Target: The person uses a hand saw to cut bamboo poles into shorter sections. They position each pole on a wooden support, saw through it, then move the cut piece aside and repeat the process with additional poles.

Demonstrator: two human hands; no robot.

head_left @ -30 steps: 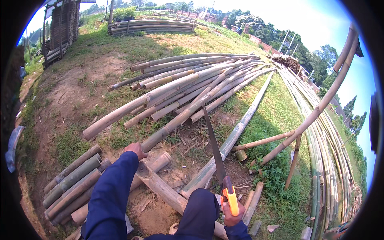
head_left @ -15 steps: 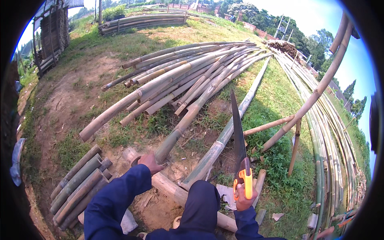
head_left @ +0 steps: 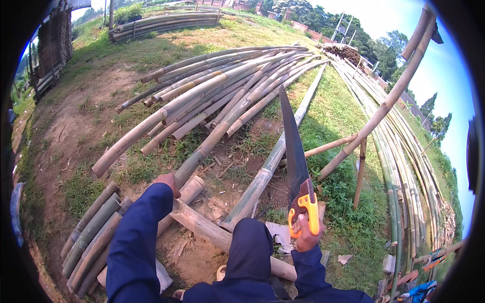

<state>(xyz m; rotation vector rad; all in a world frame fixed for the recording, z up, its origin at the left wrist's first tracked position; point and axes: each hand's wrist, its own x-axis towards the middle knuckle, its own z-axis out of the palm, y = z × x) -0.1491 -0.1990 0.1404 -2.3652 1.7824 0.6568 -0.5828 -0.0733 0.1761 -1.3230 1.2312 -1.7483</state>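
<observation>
My left hand [head_left: 169,183] is closed round the near end of a long bamboo pole [head_left: 204,149], which runs back into the pile. Below that hand lie a short, thick bamboo piece [head_left: 191,191] and a bamboo log [head_left: 204,224], which passes beneath my raised knee. My right hand [head_left: 308,235] grips a handsaw [head_left: 297,151] by its orange-yellow handle. The dark blade points up and away, apart from any bamboo. Between my hands, a greenish bamboo pole [head_left: 262,177] stretches off into the distance.
Several cut bamboo lengths [head_left: 93,235] are stacked at the near left. A large pile of poles [head_left: 217,86] fans out ahead. To the right, a slanting bamboo post with a brace [head_left: 374,126] rises near the saw, before more long poles [head_left: 404,187].
My left hand and the pole's end have shifted left, and more of the short bamboo piece shows below. The saw stays upright in my right hand. The whole view has turned slightly right.
</observation>
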